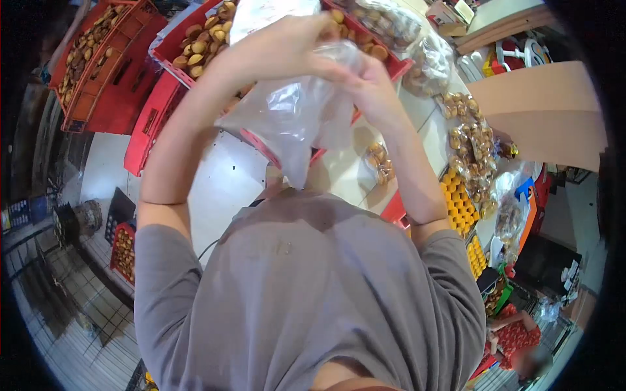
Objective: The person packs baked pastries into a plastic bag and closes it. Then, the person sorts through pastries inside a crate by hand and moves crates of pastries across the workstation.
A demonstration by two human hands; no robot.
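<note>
A clear plastic bag (287,107) hangs in front of my chest, its lower corner pointing down. My left hand (303,45) is closed on the bag's upper edge, thumb stretched toward the right. On the other side of the same edge, my right hand (375,85) grips the film with bent fingers. Whether the bag holds anything is hard to tell. Behind the hands stands a red crate (180,73) of small round brown baked pieces (207,40), partly hidden by my arms and the bag. White plastic sheeting (264,14) lies over the crate's middle.
Red-orange crates (140,91) with more baked pieces stand at left. Filled clear packs (469,140) line the right side, beside yellow trays (458,202). One small pack (378,163) lies near my right forearm. Another person in red (518,335) is at lower right.
</note>
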